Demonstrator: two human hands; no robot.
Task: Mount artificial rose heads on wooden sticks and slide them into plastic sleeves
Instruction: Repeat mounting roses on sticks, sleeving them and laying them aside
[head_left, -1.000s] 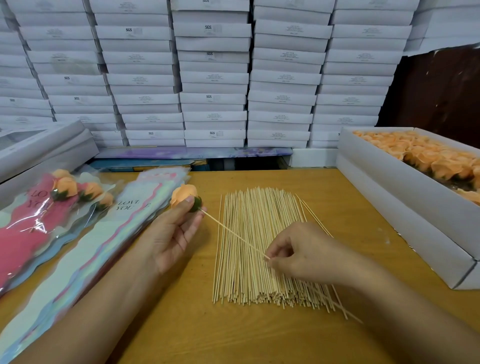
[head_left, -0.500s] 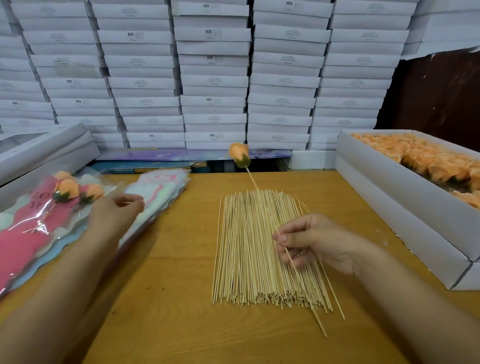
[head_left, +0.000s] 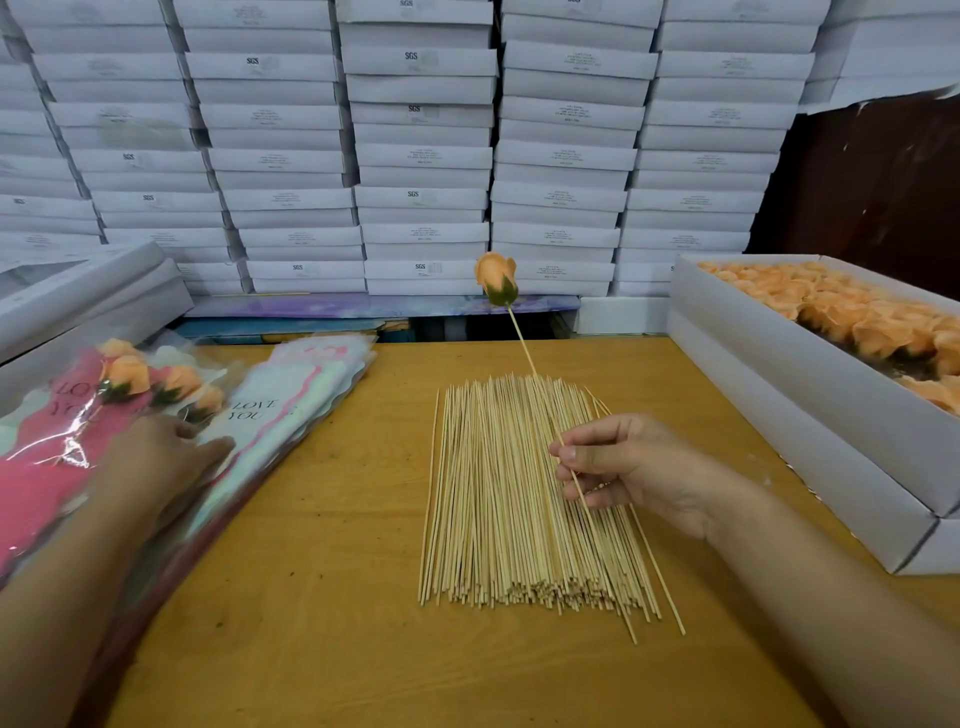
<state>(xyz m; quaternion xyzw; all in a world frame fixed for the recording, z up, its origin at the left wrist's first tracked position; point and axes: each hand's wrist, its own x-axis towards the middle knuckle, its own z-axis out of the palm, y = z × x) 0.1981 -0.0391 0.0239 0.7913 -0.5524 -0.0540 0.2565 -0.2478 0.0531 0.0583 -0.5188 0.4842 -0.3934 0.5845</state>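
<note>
An orange rose head with a green base sits on top of a thin wooden stick. My right hand pinches that stick near its lower half and holds it tilted up over the pile of wooden sticks on the table. My left hand lies blurred, fingers stretched, on the stack of printed plastic sleeves at the left. Whether it grips a sleeve is unclear. Finished roses in sleeves lie further left.
A white box full of orange rose heads stands at the right on the wooden table. Stacks of flat white boxes fill the back. More white boxes lie at the far left.
My left hand let go of the rose head and moved left onto the sleeves. My right hand swung the stick up, so the rose now stands high over the stick pile.
</note>
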